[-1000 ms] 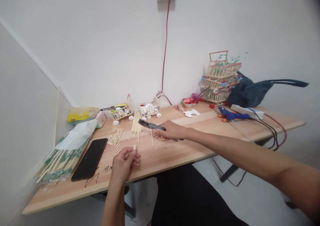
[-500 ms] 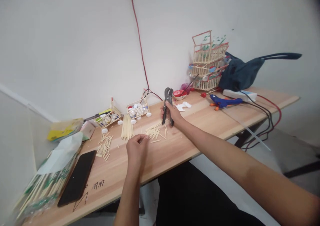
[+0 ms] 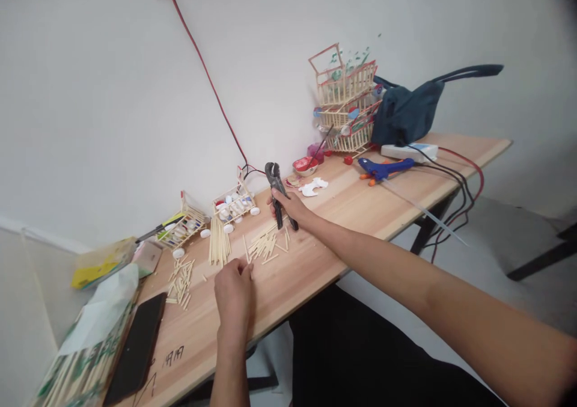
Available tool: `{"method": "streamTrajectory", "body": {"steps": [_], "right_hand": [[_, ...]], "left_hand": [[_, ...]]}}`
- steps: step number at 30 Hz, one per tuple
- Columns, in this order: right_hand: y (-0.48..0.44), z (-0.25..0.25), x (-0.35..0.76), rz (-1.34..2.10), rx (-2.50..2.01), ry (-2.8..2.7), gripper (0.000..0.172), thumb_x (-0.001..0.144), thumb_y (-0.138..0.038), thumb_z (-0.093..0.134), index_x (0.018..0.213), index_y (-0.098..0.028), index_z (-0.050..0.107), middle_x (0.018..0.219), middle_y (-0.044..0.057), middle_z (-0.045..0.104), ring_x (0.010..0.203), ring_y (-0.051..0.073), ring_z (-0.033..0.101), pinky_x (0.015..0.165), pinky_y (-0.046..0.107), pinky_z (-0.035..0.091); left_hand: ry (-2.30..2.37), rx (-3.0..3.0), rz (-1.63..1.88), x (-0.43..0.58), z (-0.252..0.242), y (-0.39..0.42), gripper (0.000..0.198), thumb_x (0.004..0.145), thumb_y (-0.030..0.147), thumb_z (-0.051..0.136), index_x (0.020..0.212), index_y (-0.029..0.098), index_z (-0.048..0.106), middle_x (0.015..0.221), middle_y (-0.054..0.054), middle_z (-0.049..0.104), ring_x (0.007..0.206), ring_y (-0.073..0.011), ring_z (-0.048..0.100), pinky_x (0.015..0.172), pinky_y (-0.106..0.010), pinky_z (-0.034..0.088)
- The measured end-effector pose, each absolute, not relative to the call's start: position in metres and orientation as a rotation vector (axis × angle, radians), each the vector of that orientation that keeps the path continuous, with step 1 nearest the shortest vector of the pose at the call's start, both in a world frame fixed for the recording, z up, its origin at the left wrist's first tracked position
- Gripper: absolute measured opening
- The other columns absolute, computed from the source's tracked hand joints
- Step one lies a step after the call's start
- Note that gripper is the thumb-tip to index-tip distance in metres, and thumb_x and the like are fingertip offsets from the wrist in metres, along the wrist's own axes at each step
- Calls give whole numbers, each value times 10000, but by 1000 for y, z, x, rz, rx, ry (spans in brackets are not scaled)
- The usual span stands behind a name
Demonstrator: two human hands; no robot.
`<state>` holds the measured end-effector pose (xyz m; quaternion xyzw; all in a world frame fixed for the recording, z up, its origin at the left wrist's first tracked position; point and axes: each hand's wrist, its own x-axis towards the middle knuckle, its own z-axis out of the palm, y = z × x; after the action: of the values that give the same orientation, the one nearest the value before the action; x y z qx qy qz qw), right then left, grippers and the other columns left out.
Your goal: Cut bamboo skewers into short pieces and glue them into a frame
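Note:
My right hand (image 3: 291,207) grips the dark handles of a hand cutter (image 3: 274,180), its jaws pointing up and away from me over the table. My left hand (image 3: 234,287) is closed in a pinch, low over the wood. A thin wooden stick (image 3: 246,248) stands out from its fingertips. Just beyond lies a loose pile of short cut sticks (image 3: 264,244), between the two hands. Farther left are a bundle of longer sticks (image 3: 219,241) and another pile of short pieces (image 3: 181,282).
Two small stick carts (image 3: 234,204) stand against the wall. At the back right are stacked stick baskets (image 3: 345,103), a dark bag (image 3: 403,115) and a blue glue gun (image 3: 385,168) with cables. A phone (image 3: 137,341) and packaged sticks (image 3: 85,359) lie at the left.
The view has shifted and tilted, so the scene sits farther left. My left hand has drawn back slightly from the pile, and a stick now shows upright at its fingertips. The cutter stays in my right hand.

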<state>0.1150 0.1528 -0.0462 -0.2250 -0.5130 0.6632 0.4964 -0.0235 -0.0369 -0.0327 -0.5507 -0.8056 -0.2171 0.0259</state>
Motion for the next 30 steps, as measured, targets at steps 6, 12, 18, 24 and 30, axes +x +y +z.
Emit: {"method": "streamTrajectory", "body": {"steps": [6, 12, 18, 24, 30], "right_hand": [[149, -45, 116, 1563, -539, -1291, 483, 786, -625, 557, 764, -143, 586, 575, 2, 576, 483, 106, 556, 477, 224, 485], [148, -43, 117, 1570, -554, -1284, 479, 790, -617, 558, 767, -140, 589, 583, 9, 585, 486, 108, 559, 497, 232, 496], [148, -44, 115, 1569, -564, -1293, 460, 795, -599, 557, 771, -141, 586, 580, 8, 581, 496, 111, 564, 485, 226, 486], [138, -39, 118, 1523, -420, -1458, 436, 811, -561, 550, 825, -131, 620, 580, -11, 558, 495, 96, 532, 489, 214, 455], [119, -30, 123, 1499, -335, -1707, 476, 840, -551, 508, 938, -110, 655, 606, -17, 529, 528, 94, 513, 506, 208, 433]], "left_hand": [[-2588, -1664, -363, -25, -24, -38, 161, 789, 258, 518, 670, 189, 602, 731, -137, 678, 706, -266, 614, 568, -303, 306], [-2666, -1557, -260, -30, -20, -48, 202, 818, 206, 440, 680, 190, 587, 757, -156, 668, 743, -285, 616, 580, -315, 306], [-2603, -1532, -933, -50, -33, -60, 155, 813, 271, 483, 702, 197, 563, 683, -77, 631, 652, -222, 550, 594, -296, 336], [-2546, -1533, -2548, -52, -43, -46, 274, 618, 343, 774, 747, 162, 613, 655, 9, 605, 564, -96, 518, 563, -214, 407], [-2428, -1287, -3128, -23, -37, -26, 366, 530, 205, 849, 854, 117, 702, 701, -19, 662, 639, -78, 586, 585, -169, 460]]}}
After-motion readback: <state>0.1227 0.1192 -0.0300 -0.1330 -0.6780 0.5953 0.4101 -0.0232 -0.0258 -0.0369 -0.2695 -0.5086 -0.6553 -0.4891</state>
